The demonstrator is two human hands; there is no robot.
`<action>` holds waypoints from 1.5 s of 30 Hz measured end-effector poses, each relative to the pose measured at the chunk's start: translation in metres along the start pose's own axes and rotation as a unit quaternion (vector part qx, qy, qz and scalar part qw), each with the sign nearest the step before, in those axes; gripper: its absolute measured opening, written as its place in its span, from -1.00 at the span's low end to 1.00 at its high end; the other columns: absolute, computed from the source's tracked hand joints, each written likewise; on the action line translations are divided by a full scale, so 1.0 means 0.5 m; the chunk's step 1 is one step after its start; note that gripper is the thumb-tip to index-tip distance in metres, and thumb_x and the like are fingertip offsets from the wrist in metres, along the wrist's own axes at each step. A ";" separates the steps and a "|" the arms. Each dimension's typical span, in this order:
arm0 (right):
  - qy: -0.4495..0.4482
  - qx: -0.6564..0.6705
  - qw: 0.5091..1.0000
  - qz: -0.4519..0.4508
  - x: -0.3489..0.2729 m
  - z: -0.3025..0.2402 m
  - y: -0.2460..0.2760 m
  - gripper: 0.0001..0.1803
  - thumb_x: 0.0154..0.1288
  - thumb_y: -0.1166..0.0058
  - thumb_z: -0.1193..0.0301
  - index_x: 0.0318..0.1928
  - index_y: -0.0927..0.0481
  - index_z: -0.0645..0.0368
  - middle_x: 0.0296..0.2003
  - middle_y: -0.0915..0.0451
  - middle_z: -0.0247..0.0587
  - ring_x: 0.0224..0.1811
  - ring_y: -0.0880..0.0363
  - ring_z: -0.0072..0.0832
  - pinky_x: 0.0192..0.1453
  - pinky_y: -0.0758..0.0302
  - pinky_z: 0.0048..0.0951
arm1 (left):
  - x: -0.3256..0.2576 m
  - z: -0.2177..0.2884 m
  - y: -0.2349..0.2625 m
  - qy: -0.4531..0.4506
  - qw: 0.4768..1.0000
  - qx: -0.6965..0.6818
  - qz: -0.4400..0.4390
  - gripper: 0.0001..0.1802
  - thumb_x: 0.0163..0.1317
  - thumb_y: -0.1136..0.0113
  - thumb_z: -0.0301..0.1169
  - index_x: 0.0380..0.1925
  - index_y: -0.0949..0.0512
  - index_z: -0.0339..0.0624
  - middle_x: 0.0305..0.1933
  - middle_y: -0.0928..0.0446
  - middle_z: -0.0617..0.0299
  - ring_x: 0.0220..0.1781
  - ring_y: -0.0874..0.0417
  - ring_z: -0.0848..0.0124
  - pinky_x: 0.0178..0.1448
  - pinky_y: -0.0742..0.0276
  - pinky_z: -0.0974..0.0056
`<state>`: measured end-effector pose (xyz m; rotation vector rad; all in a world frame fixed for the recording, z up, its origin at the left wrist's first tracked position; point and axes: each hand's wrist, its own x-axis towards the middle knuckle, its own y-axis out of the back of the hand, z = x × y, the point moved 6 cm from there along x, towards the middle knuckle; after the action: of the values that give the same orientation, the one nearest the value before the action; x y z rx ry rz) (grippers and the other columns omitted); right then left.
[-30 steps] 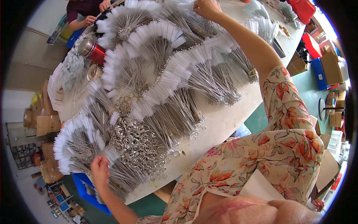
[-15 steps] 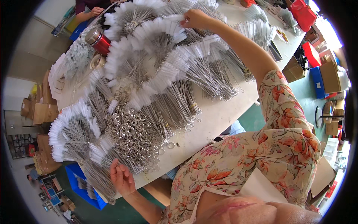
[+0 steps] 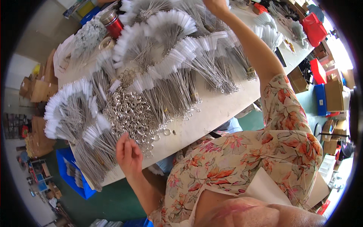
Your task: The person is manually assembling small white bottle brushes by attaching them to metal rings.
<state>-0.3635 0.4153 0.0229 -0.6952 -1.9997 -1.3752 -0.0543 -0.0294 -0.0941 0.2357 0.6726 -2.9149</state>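
My left hand point(image 3: 129, 154) is at the near edge of the table, beside a pile of silvery metal rings point(image 3: 130, 115). Its fingers are curled in, and whatever they may hold is too small to make out. To its left lies a bundle of thin wire-handled brushes point(image 3: 94, 151) with white bristles. My right hand point(image 3: 217, 5) reaches over the far bunches of brushes point(image 3: 189, 11) and is partly cut off by the upper edge, its fingers hidden. Between the two hands, more brushes point(image 3: 215, 56) lie fanned out, looped wire ends toward me.
A red flask with a metal lid point(image 3: 113, 25) and a roll of tape point(image 3: 106, 44) stand at the far left of the table point(image 3: 211, 111). Below its left edge is a blue bin point(image 3: 66, 166) with more brushes. Cardboard boxes point(image 3: 334, 90) and a red bag point(image 3: 314, 27) are at right.
My right hand has moved farther out, toward the upper edge of the view. My left hand has moved up and slightly right, closer to the rings. The view has shifted a little.
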 end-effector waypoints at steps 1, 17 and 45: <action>0.067 -0.017 0.998 0.014 -0.002 -0.037 0.019 -0.80 0.14 0.06 0.35 -0.34 -0.49 0.22 -0.48 -0.52 0.04 -0.46 -0.50 -0.08 -0.39 -0.43 -0.16 | 0.001 -0.001 -0.026 -0.009 1.000 0.005 0.008 -0.71 0.31 0.08 -0.50 0.03 -0.38 -0.27 -0.45 -0.42 0.25 -0.59 -0.37 0.63 -0.68 -0.28 0.57; -0.241 0.724 0.515 -0.390 -0.455 -0.540 0.025 -0.67 0.43 0.26 0.23 -0.34 -0.42 0.21 -0.38 -0.41 -0.30 -0.26 -0.38 -0.52 -0.18 -0.40 -0.42 | 0.001 -0.016 -0.085 -0.270 0.935 0.228 0.028 -0.72 0.32 0.06 -0.37 -0.16 -0.54 -0.34 -0.38 -0.52 0.23 -0.56 -0.42 0.60 -0.48 -0.32 0.56; -0.251 0.623 0.500 -0.547 -0.581 -0.530 0.082 -0.78 0.35 0.08 0.35 -0.21 -0.54 0.24 -0.50 -0.49 -0.43 -0.48 -0.38 -0.66 -0.34 -0.38 -0.62 | -0.047 0.074 -0.094 -0.451 0.870 0.194 -0.038 -0.16 -0.17 -0.41 -0.43 0.20 -0.24 -0.17 0.13 -0.26 0.03 0.08 -0.37 0.24 0.12 -0.30 0.24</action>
<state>-0.0882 0.1552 -0.0904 1.1913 -3.2236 0.3869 -0.0439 -0.0015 -0.0373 -1.0705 -0.0654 -2.7179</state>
